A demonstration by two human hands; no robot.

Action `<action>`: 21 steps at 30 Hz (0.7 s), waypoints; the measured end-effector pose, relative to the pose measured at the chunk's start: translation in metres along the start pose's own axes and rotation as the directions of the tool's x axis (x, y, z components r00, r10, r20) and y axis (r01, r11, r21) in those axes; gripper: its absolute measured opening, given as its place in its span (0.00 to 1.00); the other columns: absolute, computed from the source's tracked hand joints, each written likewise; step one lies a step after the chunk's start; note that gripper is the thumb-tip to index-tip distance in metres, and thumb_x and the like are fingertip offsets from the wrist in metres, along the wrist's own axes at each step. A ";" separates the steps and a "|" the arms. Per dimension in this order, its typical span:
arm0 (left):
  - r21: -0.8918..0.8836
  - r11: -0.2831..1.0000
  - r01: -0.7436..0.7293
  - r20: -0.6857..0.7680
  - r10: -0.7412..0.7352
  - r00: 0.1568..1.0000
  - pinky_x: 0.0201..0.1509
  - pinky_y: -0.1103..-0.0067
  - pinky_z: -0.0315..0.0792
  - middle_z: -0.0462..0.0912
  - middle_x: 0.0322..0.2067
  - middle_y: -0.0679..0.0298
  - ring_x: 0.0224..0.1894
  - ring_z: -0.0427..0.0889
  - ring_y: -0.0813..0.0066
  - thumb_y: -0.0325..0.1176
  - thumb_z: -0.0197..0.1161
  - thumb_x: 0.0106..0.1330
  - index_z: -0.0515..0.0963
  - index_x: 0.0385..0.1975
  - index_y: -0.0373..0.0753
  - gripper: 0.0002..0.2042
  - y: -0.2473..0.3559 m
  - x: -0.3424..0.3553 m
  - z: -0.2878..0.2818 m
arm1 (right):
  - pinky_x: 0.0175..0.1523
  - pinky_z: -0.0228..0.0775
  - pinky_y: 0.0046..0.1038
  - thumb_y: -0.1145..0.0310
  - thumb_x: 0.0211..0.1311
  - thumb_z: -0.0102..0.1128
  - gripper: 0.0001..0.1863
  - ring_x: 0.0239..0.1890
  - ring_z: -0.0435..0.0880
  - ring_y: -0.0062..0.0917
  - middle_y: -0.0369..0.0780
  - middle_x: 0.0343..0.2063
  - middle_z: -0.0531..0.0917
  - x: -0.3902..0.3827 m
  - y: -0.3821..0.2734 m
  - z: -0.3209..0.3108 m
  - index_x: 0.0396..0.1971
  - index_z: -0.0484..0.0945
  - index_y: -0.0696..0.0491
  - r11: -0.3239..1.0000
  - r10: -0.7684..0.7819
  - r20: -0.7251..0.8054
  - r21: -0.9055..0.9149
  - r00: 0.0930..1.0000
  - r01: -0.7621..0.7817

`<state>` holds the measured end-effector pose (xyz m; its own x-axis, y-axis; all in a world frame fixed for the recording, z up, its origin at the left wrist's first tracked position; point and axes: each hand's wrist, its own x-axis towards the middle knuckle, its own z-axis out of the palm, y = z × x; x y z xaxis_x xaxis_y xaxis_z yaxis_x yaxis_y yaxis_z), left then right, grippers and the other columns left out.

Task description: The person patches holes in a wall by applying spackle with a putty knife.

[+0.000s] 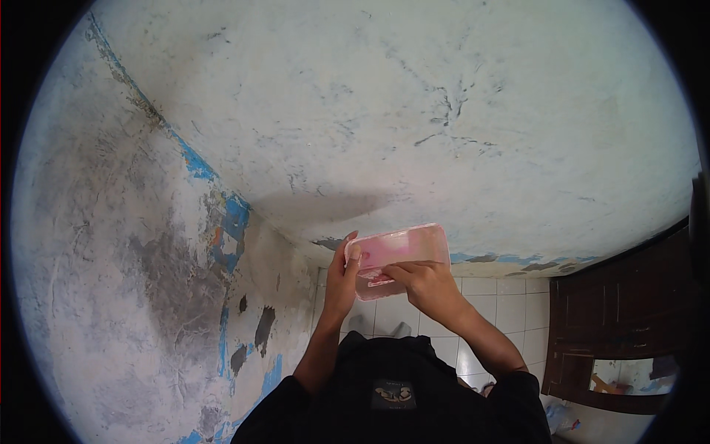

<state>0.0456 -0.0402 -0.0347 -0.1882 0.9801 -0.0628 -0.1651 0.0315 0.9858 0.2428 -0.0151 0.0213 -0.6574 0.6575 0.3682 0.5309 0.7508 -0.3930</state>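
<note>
A shallow, rectangular pink plastic container (414,240) is held in front of my chest, tilted so its inside faces me. My left hand (343,281) grips its left end, thumb over the rim and fingers behind. Whitish and deeper pink smears mark the inside. My right hand (429,287) reaches over the near side, its fingers pinched on a small flat pinkish-red piece (377,277) with pale smears. That piece lies against the container's lower left inside; the fingers partly cover it, and I cannot tell its exact kind.
A pale wall (444,148) with dark scuffs rises ahead. At left it meets another wall (170,274) with peeling blue paint and grey patches. White floor tiles (473,285) lie below. A dark wooden cabinet (592,311) with a mirror-like panel (636,376) stands at right.
</note>
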 end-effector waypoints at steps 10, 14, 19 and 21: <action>-0.019 1.000 -0.004 0.015 0.004 1.000 0.68 0.74 0.66 0.75 0.60 0.54 0.62 0.73 0.70 0.49 0.52 0.79 0.66 0.70 0.34 0.28 0.005 -0.001 -0.004 | 0.41 0.80 0.36 0.83 0.50 0.57 0.16 0.36 0.89 0.35 0.41 0.34 0.89 -0.001 -0.002 -0.006 0.38 0.86 0.53 0.998 -0.002 0.082 0.069 0.997 -0.003; -0.003 1.000 -0.022 0.001 0.022 1.000 0.67 0.74 0.66 0.76 0.60 0.54 0.61 0.74 0.70 0.49 0.52 0.79 0.65 0.70 0.34 0.29 0.003 0.000 -0.004 | 0.40 0.79 0.37 0.83 0.51 0.58 0.17 0.35 0.89 0.37 0.41 0.32 0.89 0.000 -0.002 -0.008 0.39 0.86 0.52 0.998 0.067 -0.011 0.010 0.998 -0.067; -0.007 1.000 0.011 0.007 -0.011 1.000 0.67 0.75 0.67 0.76 0.59 0.55 0.61 0.74 0.71 0.49 0.53 0.79 0.66 0.69 0.33 0.28 -0.002 0.001 -0.004 | 0.40 0.79 0.38 0.82 0.52 0.60 0.16 0.34 0.88 0.39 0.41 0.33 0.89 -0.006 0.002 -0.014 0.40 0.86 0.51 0.994 0.012 0.049 0.103 0.999 -0.017; -0.037 0.999 0.019 0.005 -0.019 1.000 0.66 0.76 0.68 0.76 0.58 0.57 0.60 0.75 0.73 0.49 0.53 0.79 0.68 0.67 0.33 0.27 0.004 0.000 0.001 | 0.37 0.78 0.38 0.81 0.56 0.62 0.14 0.32 0.87 0.41 0.45 0.31 0.88 -0.006 0.009 -0.022 0.42 0.86 0.54 0.983 0.097 0.010 0.153 0.995 -0.097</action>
<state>0.0462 -0.0402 -0.0307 -0.1800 0.9804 -0.0806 -0.2045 0.0428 0.9779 0.2628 -0.0109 0.0339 -0.6080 0.7264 0.3204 0.5039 0.6649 -0.5513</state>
